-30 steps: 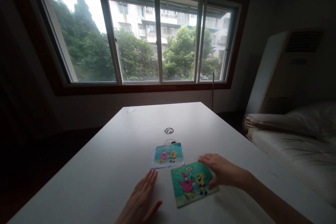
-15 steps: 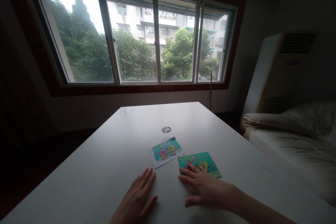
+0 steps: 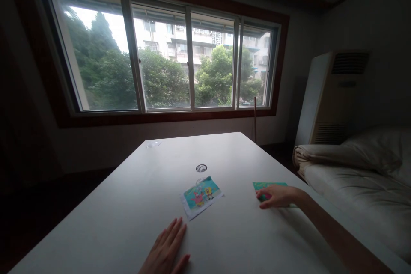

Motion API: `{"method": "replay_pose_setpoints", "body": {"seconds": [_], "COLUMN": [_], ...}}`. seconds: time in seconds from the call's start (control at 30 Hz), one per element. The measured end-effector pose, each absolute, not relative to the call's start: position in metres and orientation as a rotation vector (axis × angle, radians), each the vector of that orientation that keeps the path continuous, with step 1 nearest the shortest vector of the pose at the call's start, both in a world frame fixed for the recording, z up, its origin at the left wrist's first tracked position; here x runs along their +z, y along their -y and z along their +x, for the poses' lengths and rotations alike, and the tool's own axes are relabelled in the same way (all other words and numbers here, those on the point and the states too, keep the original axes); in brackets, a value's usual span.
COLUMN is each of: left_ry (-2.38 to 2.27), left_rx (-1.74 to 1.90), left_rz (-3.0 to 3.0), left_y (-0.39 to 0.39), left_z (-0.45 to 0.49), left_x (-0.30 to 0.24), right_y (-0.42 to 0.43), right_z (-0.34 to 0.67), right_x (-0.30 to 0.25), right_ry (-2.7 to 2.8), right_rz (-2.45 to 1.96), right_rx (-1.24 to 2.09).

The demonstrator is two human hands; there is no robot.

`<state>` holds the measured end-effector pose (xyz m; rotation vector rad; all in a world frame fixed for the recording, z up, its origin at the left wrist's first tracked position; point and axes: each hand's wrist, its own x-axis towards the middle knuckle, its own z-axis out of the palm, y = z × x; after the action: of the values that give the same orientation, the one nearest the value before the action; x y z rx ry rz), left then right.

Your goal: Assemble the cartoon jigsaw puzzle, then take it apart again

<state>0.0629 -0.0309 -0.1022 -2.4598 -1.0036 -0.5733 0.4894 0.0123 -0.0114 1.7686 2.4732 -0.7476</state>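
Flat on the white table (image 3: 105, 218), my left hand (image 3: 167, 246) lies with its fingers stretched out and its thumb apart. It holds nothing. Just beyond its fingertips is a slightly tilted cartoon picture (image 3: 201, 199) with a white paper edge, showing a pink starfish and a yellow sponge figure. My right hand (image 3: 278, 197) rests over a green cartoon card (image 3: 269, 185) at the table's right side. Its fingers are a little bent, with the thumb apart from them. The hand covers much of the card, which lies on the tabletop.
A round hole (image 3: 201, 168) with a rim is set in the tabletop beyond the picture. A small clear piece of plastic (image 3: 153, 144) lies at the far left corner. To the right stand a pale sofa (image 3: 346, 184) and a tall air conditioner (image 3: 324, 94).
My right hand has slid the green card to the right, away from the other picture. My left hand stays flat on the table. The view has tilted up slightly.
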Motion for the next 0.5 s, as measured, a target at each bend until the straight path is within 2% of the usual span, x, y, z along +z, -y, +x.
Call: {"method": "replay_pose_setpoints", "body": {"seconds": [0.1,0.2,0.27,0.37,0.5], "left_ry": [1.028,1.029,1.029,1.053,1.018], "left_rx": [-0.557,-0.575,-0.596,-0.61,-0.621], "left_rz": [-2.469,-2.467,-2.464,-2.466,-2.448], "left_y": [0.029,0.024,0.021,0.017,0.018], "left_z": [0.062,0.06,0.058,0.057,0.056], "left_x": [-0.106,-0.116,-0.125,-0.134,-0.13], "right_y": [-0.007,0.004,0.011,0.016,0.015], "right_z": [0.468,0.419,0.386,0.357,0.353], "right_x": [-0.013,-0.022,-0.032,-0.046,-0.054], "right_ry": [-2.524,-2.898,-3.053,-3.114,-3.047], "right_rz": [1.821,1.857,1.689,1.381,1.376], "right_rx": [-0.614,-0.418,-0.371,-0.484,-0.608]}}
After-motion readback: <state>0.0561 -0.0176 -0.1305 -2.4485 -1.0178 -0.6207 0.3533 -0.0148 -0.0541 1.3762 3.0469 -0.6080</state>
